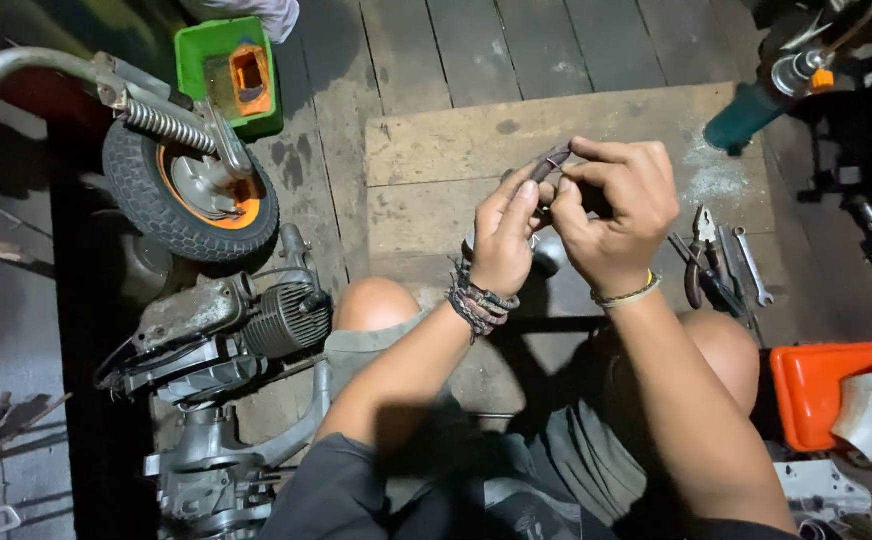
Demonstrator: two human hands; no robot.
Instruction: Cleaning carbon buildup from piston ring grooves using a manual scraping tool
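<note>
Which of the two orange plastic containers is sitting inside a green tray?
The small orange container at top left, beyond the wheel: it sits inside the green tray. The bigger orange bin by the right knee stands directly on the floor, holding white material.

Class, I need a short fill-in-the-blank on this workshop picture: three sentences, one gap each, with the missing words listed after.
1. Both hands, the left hand and the right hand, pinch one small dark ____ between them.
2. The small wheel has an ____ hub.
3. The pliers and the wrench lie on the board on the ____ hand's side.

Missing words: part; orange; right
</note>
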